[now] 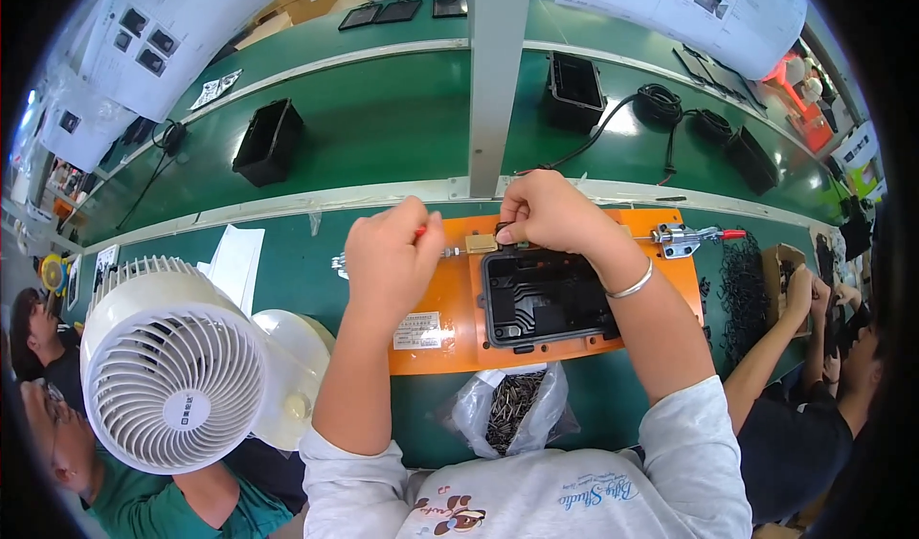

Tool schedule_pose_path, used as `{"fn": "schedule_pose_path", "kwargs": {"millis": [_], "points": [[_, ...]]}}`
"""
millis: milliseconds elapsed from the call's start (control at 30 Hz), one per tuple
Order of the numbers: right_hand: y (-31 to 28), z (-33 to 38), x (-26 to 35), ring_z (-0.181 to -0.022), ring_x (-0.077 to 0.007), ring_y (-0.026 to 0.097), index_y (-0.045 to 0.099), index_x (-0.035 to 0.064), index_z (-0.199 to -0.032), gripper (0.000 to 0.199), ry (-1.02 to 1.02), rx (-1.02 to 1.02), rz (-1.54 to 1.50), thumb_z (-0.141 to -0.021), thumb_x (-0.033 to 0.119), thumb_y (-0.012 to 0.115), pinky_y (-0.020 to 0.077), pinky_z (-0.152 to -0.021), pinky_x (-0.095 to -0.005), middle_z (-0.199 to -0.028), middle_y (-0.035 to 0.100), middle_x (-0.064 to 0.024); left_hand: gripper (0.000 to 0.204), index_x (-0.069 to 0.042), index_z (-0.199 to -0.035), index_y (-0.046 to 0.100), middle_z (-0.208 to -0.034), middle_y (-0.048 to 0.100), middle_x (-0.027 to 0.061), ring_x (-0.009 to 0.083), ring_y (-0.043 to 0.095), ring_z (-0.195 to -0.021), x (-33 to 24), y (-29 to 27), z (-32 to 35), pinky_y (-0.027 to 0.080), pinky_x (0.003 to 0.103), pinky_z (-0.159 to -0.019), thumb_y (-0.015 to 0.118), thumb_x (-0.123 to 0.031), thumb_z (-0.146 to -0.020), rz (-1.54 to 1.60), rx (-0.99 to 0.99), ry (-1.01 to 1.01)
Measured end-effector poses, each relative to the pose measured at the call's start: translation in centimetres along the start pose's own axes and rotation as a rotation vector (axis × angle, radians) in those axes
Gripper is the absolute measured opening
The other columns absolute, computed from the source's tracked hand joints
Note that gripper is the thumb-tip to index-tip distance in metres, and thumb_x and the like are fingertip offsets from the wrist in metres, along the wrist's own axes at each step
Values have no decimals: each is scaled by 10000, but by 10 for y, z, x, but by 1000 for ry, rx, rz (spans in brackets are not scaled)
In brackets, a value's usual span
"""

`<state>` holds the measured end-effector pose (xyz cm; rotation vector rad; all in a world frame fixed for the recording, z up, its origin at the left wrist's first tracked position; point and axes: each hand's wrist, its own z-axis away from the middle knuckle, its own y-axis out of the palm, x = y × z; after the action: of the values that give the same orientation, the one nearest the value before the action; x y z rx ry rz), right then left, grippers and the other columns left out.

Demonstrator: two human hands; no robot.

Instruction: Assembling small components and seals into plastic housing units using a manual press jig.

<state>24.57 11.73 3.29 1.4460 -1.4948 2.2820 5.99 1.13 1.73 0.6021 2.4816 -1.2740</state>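
Note:
My left hand [388, 257] is closed around the red-tipped handle of a toggle clamp [339, 265], whose metal body mostly hides behind the hand. The clamp's rod runs right to a brass-coloured block [481, 243] on an orange fixture plate [436, 295]. My right hand [553, 211] pinches a small black part at the far left corner of an open black plastic housing [541, 300]; fingers hide most of that part. The housing lies in the fixture, its ribbed inside facing up. A second toggle clamp [682, 239] with a red handle tip sits at the plate's right end.
A white fan [177, 367] stands close on the left. A plastic bag of screws [514, 410] lies between me and the fixture. Black boxes [268, 144] and coiled cables [659, 105] rest beyond a metal post [496, 79]. Co-workers [804, 415] sit on both sides.

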Motion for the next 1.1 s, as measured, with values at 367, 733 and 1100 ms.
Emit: {"fn": "schedule_pose_path", "kwargs": {"millis": [367,733,1100], "points": [[-3,0,0,-520,-112,549,618,-44,-707,175,18,20,-41,-682,30,775,435,-490,-257,-585,593,-69,280,-81,-651,402,-578,370,-43,50,306,-533,26,-39,-3,254,216,-491,523,-74,-903,992,-440,-349],[2,1,7,-614,-254,616,651,-22,-700,199,94,-14,39,-643,99,799,492,-602,-337,-668,633,-145,217,-56,-602,471,-513,521,111,299,516,-445,-5,11,-1,376,380,-445,612,-125,-752,152,-103,-104],[-2,3,0,-536,-77,501,615,-31,-708,161,50,9,-107,-696,29,764,413,-497,-240,-603,580,-27,230,-73,-602,468,-484,501,71,250,467,-414,3,8,0,348,340,-437,617,-118,-771,165,-187,-57]]}}
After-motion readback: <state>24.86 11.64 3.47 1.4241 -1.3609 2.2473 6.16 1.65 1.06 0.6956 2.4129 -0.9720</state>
